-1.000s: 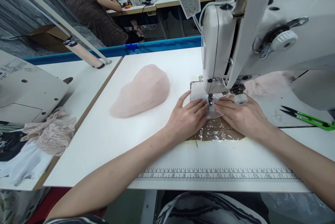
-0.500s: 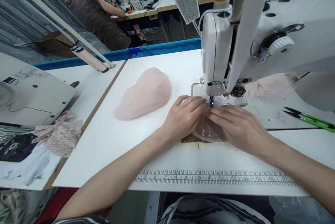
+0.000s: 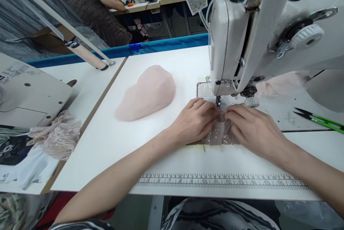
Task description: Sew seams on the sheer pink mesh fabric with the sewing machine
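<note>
A sheer, pale piece of fabric point(image 3: 220, 129) lies at the presser foot point(image 3: 218, 101) of a white sewing machine point(image 3: 228, 47). Just left of the foot, my left hand point(image 3: 197, 120) has its fingers closed on the fabric's edge. My right hand point(image 3: 251, 126) pinches the same fabric on the right side, thumb and fingers together. Between the two hands the fabric hangs toward me over the clear-covered plate. My fingertips partly hide its edges. A pink molded fabric cup point(image 3: 150, 94) rests on the white table to the left, apart from my hands.
Green-handled thread snips point(image 3: 319, 118) lie at the right. More pink fabric point(image 3: 282, 84) sits behind the needle area. A printed ruler point(image 3: 215, 181) runs along the table's front edge. At left are another machine point(image 3: 32, 90) and a yarn bundle point(image 3: 60, 137). A co-worker point(image 3: 94, 11) sits beyond.
My hands have drawn apart at the presser foot, the right one shifting rightward, so more of the sheer fabric shows between them. The view has moved slightly. The pink cup stays put.
</note>
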Tool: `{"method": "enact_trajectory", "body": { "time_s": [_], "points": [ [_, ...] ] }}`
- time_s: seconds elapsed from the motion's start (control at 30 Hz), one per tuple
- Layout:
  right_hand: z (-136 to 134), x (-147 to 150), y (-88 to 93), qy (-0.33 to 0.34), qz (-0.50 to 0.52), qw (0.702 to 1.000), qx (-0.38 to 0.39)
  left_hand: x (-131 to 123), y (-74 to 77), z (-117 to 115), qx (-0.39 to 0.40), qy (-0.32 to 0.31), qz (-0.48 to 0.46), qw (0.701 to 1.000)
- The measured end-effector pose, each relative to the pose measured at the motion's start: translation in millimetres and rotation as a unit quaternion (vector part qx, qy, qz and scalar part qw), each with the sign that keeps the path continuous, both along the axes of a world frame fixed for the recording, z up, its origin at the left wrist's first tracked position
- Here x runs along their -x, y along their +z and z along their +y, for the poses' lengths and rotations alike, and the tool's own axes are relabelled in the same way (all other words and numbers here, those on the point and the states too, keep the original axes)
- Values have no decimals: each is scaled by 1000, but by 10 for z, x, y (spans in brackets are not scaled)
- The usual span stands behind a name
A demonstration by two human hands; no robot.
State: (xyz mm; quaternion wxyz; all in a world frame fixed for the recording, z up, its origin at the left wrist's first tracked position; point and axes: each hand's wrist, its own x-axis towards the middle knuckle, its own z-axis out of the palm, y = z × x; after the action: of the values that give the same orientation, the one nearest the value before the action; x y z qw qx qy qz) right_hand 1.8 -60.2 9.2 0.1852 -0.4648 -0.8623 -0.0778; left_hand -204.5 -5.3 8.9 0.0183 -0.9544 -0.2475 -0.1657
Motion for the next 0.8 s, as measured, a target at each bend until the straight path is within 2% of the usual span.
{"method": "enact_trajectory", "body": {
  "time_s": [0.47, 0.8],
  "points": [
    [56, -24, -29, -34, -74, 997, -6, -3, -16, -108, -64, 18, 54, 996],
    [57, -15, -26, -29, -64, 998, -1, -15, -31, -111, -70, 23, 51, 996]
  ]
}}
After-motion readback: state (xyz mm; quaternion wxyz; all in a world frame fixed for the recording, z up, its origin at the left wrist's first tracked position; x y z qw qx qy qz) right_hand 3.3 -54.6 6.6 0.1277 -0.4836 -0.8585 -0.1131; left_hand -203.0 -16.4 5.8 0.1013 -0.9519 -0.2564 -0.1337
